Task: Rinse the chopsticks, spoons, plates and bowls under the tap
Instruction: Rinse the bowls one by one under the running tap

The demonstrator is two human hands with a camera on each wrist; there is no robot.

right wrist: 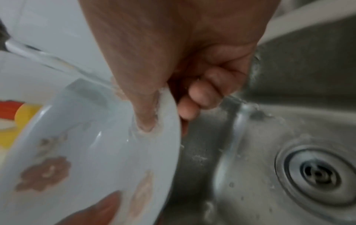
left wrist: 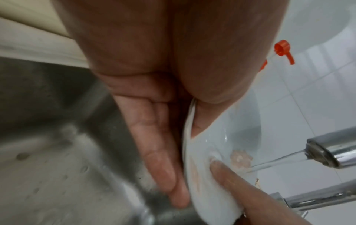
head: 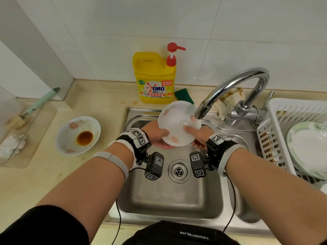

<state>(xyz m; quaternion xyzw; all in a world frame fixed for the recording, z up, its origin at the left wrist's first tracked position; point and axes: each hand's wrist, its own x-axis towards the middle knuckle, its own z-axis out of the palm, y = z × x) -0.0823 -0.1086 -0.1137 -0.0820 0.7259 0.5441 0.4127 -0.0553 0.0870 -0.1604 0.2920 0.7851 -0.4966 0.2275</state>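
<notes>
both hands are holding the white flowered plate tilted over the sink, right under the tap, and water is running onto its right edge. the left hand is pinching the lower left rim, thumb on the face, fingers pressed together along the back. the right hand is pinching the right rim, thumb on the wet face, fingers curling behind. a soiled bowl is sitting on the counter left of the sink, and clean plates are sitting in the white rack on the right.
</notes>
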